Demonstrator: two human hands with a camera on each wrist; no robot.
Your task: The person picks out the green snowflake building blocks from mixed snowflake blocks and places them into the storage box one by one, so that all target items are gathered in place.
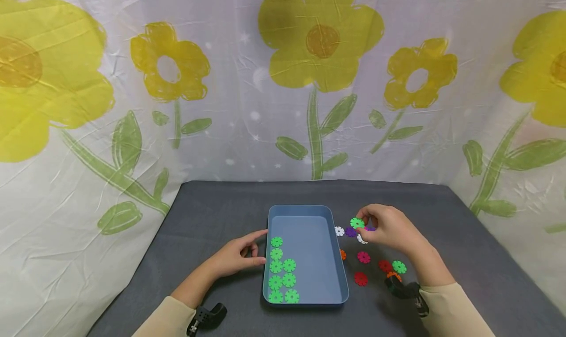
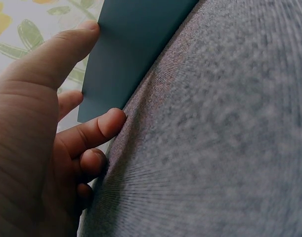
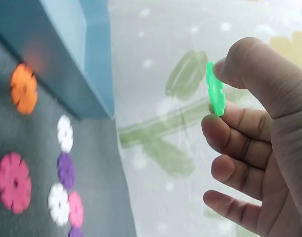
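My right hand (image 1: 389, 227) pinches a green notched plastic disc (image 1: 356, 223) between thumb and fingers, above the cloth right of the tray. In the right wrist view this green disc (image 3: 216, 89) appears nearly edge-on, and the other fingers are loosely bent. A blue-grey tray (image 1: 316, 248) lies lengthwise before me. Along its left side, several green discs (image 1: 289, 265) form two columns, the left one longer. My left hand (image 1: 232, 256) touches the tray's left wall from outside with its fingertips. In the left wrist view, the thumb rests against the tray wall (image 2: 126, 54).
Right of the tray lie loose discs: white (image 1: 339, 231), purple (image 1: 351, 232), pink (image 1: 364, 257), red (image 1: 360, 278), orange (image 3: 23, 89) and another green one (image 1: 399, 266). Some sit under or near my right hand and wrist. Dark grey cloth (image 1: 230, 204) covers the table; a flowered curtain (image 1: 234, 130) hangs behind.
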